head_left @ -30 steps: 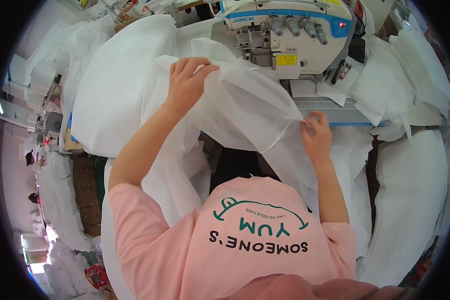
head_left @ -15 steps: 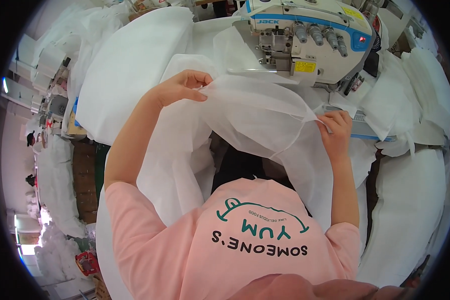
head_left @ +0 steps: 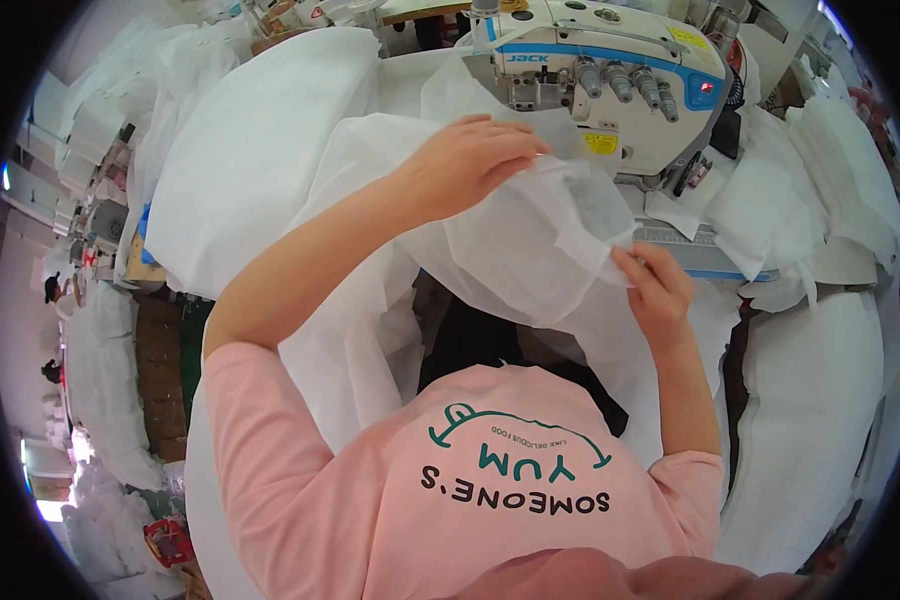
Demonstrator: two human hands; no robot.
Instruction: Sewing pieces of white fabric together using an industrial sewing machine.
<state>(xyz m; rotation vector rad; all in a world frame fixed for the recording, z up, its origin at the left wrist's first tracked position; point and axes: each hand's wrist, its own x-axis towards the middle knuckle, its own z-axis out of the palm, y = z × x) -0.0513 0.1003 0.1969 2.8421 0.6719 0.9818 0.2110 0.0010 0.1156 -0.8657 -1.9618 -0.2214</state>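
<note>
- Your left hand (head_left: 470,160) is raised in front of the sewing machine, fingers curled down and closed on the upper edge of the thin, white, see-through non-woven fabric piece (head_left: 530,250).
- Your right hand (head_left: 655,290) is lower and to the right, pinching the right corner of the same fabric between thumb and fingertips.
- The fabric hangs stretched between your two hands, sagging in the middle and draping down toward your lap, just near of the machine.
- The white industrial sewing machine with blue trim and a row of grey tension knobs (head_left: 610,70) stands at the far side on the bench (head_left: 710,255), directly beyond your hands.
- A large heap of the same white fabric (head_left: 260,150) lies to the far left, spreading over the bench edge.
- More stacked white fabric pieces (head_left: 830,180) lie on the right, beside the machine.
- Your pink short-sleeved shirt (head_left: 470,500) fills the near part of the view.
</note>
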